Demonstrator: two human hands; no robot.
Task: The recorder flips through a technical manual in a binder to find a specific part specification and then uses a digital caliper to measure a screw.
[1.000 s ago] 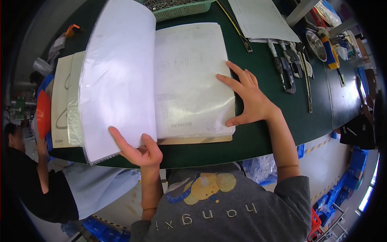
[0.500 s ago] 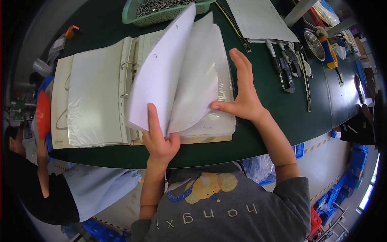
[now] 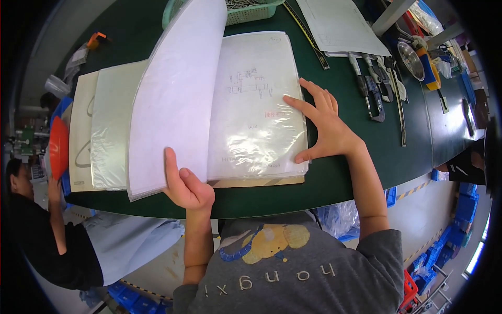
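Note:
A ring binder (image 3: 81, 157) lies spread on the green table, its left side covered by a clear plastic sleeve (image 3: 111, 131). My left hand (image 3: 189, 187) is at the bottom edge of a bundle of lifted white pages (image 3: 170, 104), gripping them with its index finger along the front. The bundle leans left and hides the binder's rings. On the right side a glossy plastic-sleeved page (image 3: 251, 123) shows a small line drawing and a red stamp. Over the right edge of that page, my right hand (image 3: 327, 125) is open, its fingers spread and touching the sleeve.
A green basket (image 3: 256, 13) of small metal parts stands behind the binder. To the right are papers (image 3: 340, 26), a tape rule (image 3: 307, 36), micrometers (image 3: 372, 94) and a metal bowl (image 3: 410, 60). At the left, another person (image 3: 47, 240) is beside a red-orange tray (image 3: 58, 149).
My left hand has carried the lifted pages left, over the rings. The page with the drawing has come into view flat, and my right hand has moved slightly down and right.

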